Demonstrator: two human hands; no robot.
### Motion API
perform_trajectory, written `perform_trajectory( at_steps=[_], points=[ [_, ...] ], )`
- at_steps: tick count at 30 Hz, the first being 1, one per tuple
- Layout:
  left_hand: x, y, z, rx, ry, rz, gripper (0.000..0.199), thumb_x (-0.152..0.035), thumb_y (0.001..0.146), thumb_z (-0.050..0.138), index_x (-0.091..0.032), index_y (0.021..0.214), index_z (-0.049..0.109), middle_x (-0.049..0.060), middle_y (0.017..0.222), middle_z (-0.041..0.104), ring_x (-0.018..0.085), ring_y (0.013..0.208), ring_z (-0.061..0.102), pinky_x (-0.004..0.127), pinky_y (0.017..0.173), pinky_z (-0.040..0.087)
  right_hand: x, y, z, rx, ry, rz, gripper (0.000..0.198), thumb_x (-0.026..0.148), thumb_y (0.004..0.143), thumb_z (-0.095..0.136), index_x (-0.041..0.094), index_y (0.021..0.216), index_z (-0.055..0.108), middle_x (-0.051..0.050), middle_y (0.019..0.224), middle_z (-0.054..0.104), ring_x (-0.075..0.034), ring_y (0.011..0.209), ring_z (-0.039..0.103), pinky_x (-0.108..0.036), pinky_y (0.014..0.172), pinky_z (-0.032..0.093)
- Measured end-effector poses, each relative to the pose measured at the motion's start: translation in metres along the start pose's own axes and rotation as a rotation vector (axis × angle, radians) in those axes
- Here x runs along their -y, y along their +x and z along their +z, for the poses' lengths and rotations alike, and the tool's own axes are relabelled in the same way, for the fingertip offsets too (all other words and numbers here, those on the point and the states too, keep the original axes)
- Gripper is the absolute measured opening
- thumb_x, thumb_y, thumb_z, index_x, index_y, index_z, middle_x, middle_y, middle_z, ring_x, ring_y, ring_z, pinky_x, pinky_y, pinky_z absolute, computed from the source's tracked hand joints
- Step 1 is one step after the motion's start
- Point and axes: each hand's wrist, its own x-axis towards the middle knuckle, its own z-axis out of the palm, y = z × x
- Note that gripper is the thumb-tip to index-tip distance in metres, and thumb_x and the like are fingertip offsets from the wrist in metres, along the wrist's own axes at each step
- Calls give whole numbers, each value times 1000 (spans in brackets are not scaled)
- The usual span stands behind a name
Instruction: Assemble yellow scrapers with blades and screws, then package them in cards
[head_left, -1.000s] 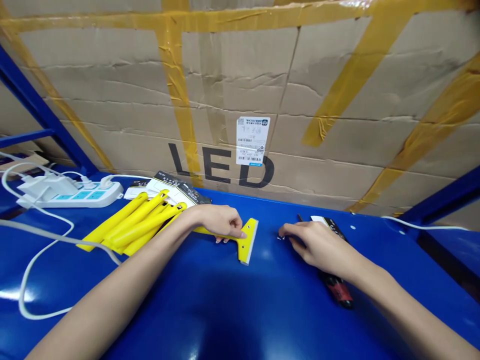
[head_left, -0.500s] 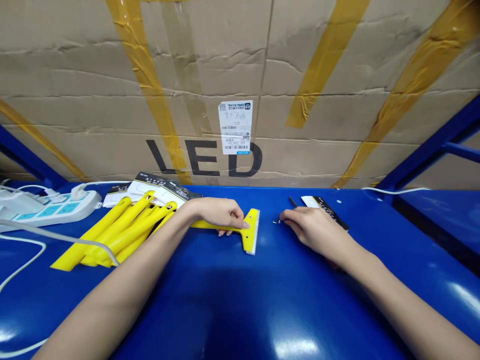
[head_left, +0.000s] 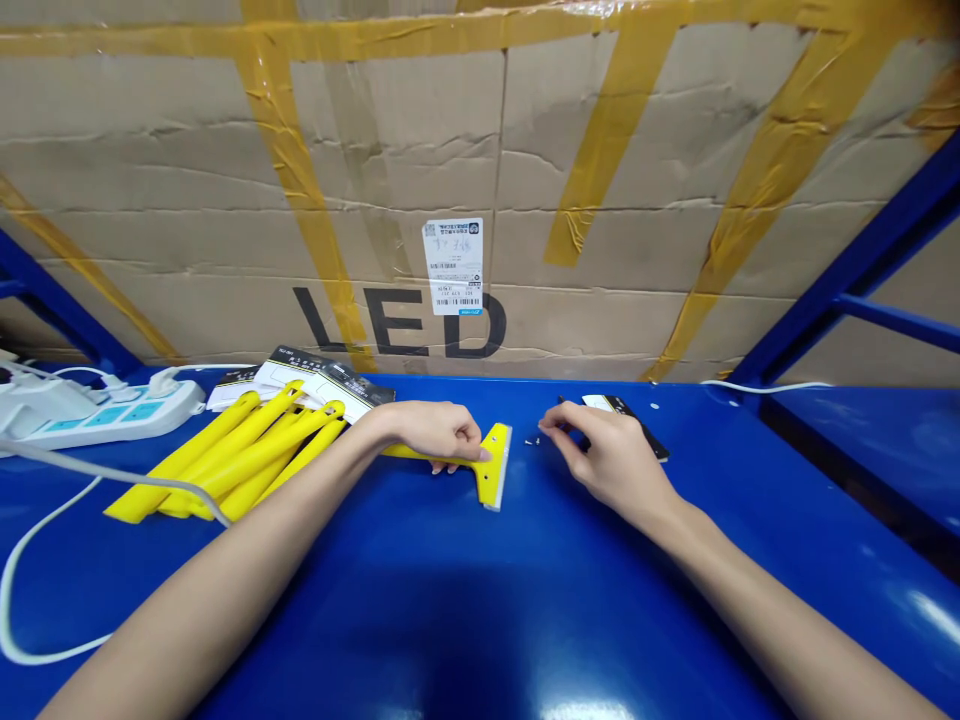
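My left hand (head_left: 442, 432) is closed around the neck of a yellow scraper (head_left: 493, 468), just behind its wide head. A pale blade strip runs along the head's right edge, and two small holes or screw spots show on its face. To the right, thumb and forefinger of my right hand (head_left: 611, 450) are pinched together; whatever lies between the tips is too small to make out. Close by the fingertips, a few tiny screws (head_left: 532, 441) rest on the blue table (head_left: 465, 590). Part of a thin dark rod shows behind that hand.
Several yellow handles (head_left: 247, 455) lie piled at left, beside black-and-white printed packets (head_left: 322, 380). Another packet (head_left: 637, 425) sits behind my right hand. A white power strip (head_left: 120, 415) with cables occupies the far left. A large taped cardboard box (head_left: 420, 140) stands along the back.
My right hand has lifted slightly from the tabletop by the screws, its fingertips still pinched. The left hand keeps its grip on the scraper. The whole view has shifted a little.
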Motion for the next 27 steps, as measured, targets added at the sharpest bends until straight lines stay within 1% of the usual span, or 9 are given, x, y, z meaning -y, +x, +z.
perform_trajectory(
  at_steps=[2, 6, 11, 15, 18, 21, 24, 27],
  points=[
    [0, 1, 2, -11, 5, 15, 43, -58, 88, 59, -20, 68, 52, -1, 61, 60, 13, 54, 58, 24, 55, 42, 5, -1, 2, -49, 40, -48, 12, 11, 95, 57, 21, 90, 62, -4, 84, 75, -18, 73, 70, -29, 68, 51],
    [2, 2, 4, -15, 15, 36, 41, -54, 92, 54, -20, 70, 53, 0, 62, 61, 13, 54, 59, 24, 54, 43, 17, -2, 5, -73, 63, -132, 11, 12, 95, 58, 20, 89, 61, -5, 84, 74, -19, 73, 70, -30, 67, 52],
    [4, 4, 5, -26, -24, 58, 39, -53, 93, 56, -19, 74, 56, -1, 63, 61, 13, 54, 58, 23, 53, 43, 25, 1, 15, -56, 43, -251, 12, 11, 97, 55, 18, 89, 61, -8, 85, 74, -19, 75, 69, -31, 67, 53],
    [6, 7, 5, -3, -62, 93, 38, -53, 91, 59, -19, 73, 56, -2, 65, 60, 11, 54, 58, 22, 52, 43, 31, 1, 19, -16, -5, -328, 18, 10, 98, 53, 17, 85, 62, -7, 78, 73, -18, 69, 66, -31, 65, 51],
    [11, 10, 3, -7, -99, 107, 40, -53, 92, 59, -19, 71, 53, -2, 61, 60, 12, 53, 59, 23, 54, 43, 36, -1, 19, 13, 8, -444, 21, 8, 99, 51, 15, 84, 64, -6, 77, 73, -17, 69, 66, -30, 65, 50],
    [17, 11, 0, 6, -197, 133, 44, -59, 88, 63, -18, 72, 55, -1, 62, 62, 12, 54, 60, 24, 57, 45, 40, -3, 20, -22, -43, -546, 23, 6, 99, 52, 13, 83, 66, -7, 84, 76, -19, 76, 70, -32, 68, 52],
    [22, 11, -2, 37, -293, 148, 47, -63, 85, 66, -17, 75, 59, 0, 63, 63, 12, 53, 59, 26, 58, 46, 43, -3, 21, -57, -126, -599, 24, 1, 97, 51, 11, 83, 68, -11, 94, 78, -23, 84, 74, -35, 74, 56],
    [24, 10, -3, 41, -347, 156, 47, -62, 84, 68, -16, 76, 62, 0, 65, 64, 11, 53, 57, 27, 58, 45, 44, -3, 19, -45, -200, -632, 25, 1, 96, 50, 10, 86, 71, -14, 100, 79, -26, 89, 75, -37, 78, 59]
  ],
)
